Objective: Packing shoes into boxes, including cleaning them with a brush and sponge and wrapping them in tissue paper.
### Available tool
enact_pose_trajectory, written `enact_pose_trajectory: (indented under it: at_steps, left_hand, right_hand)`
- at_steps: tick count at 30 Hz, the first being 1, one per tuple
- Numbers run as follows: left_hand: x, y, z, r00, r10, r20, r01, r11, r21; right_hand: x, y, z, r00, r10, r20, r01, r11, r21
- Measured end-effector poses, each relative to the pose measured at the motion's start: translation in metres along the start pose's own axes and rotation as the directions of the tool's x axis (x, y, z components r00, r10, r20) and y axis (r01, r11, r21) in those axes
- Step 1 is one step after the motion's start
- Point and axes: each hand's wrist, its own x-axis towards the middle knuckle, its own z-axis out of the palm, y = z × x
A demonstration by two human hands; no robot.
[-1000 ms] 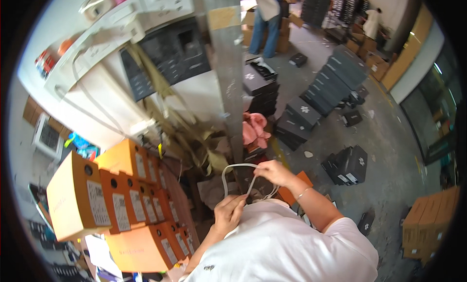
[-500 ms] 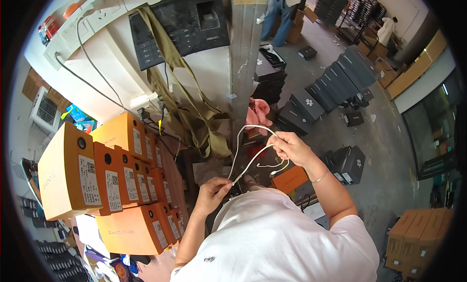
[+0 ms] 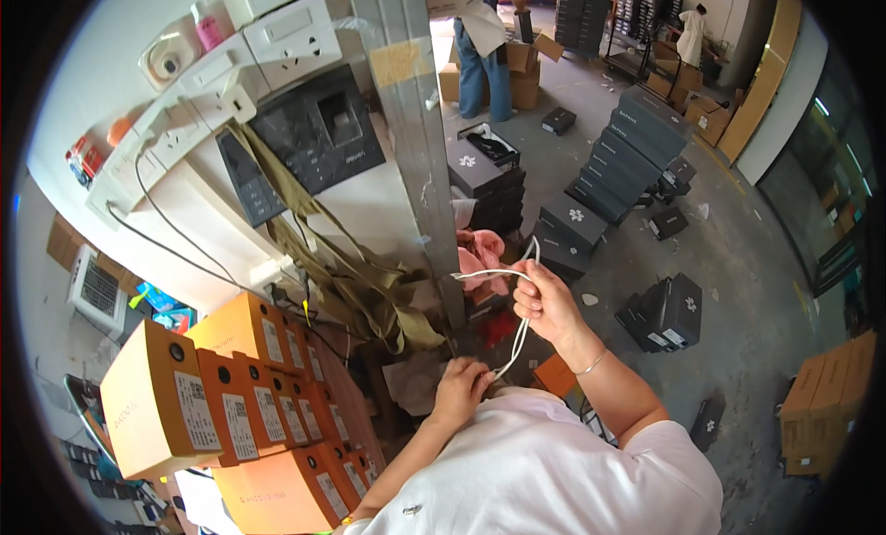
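A white charging cable (image 3: 518, 339) runs between my two hands in front of my chest. My right hand (image 3: 546, 303) is closed round the doubled cable, with a loop and a loose end sticking out to the left above the fingers. Lower and to the left, my left hand (image 3: 460, 389) pinches the cable's other part close to my shirt; its fingertips are partly hidden. A pink cloth (image 3: 482, 252) lies just beyond the cable.
Orange shoe boxes (image 3: 268, 489) are stacked at left. A wall socket strip (image 3: 198, 120) holds a white charger block (image 3: 238, 96) above a black panel device (image 3: 318, 138) with olive straps (image 3: 323, 217). Black boxes (image 3: 614, 166) stand on the floor; two people are beyond.
My right hand has stayed raised while the cable loop has narrowed and its loose end now points left. My left hand has moved right and down, nearer my chest. The view has shifted up.
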Motion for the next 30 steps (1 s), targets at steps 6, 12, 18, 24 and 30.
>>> enact_pose_trajectory:
  at_steps: [6,12,18,24,30]
  left_hand:
    - [0.009,0.009,0.008,0.785,-0.307,0.537,0.616,0.297,-0.730]
    - [0.021,0.014,0.011,0.886,-0.191,0.424,0.420,-0.063,-0.906]
    - [0.035,0.001,0.008,0.942,-0.307,0.137,0.075,-0.205,-0.976]
    - [0.037,0.009,-0.007,0.924,-0.382,0.026,-0.026,-0.130,-0.991]
    - [0.038,0.007,-0.021,0.934,-0.338,-0.113,-0.128,-0.022,-0.992]
  right_hand:
    - [0.002,0.007,-0.001,0.997,-0.076,-0.017,0.078,0.988,0.131]
    - [0.003,0.011,0.001,0.987,-0.162,-0.009,0.161,0.973,0.167]
    - [-0.005,0.015,-0.016,0.987,-0.163,-0.001,0.161,0.974,0.162]
    - [-0.014,0.019,-0.030,0.992,-0.128,-0.019,0.129,0.987,0.096]
    - [-0.021,0.024,-0.037,0.998,-0.020,-0.061,0.019,1.000,-0.014]
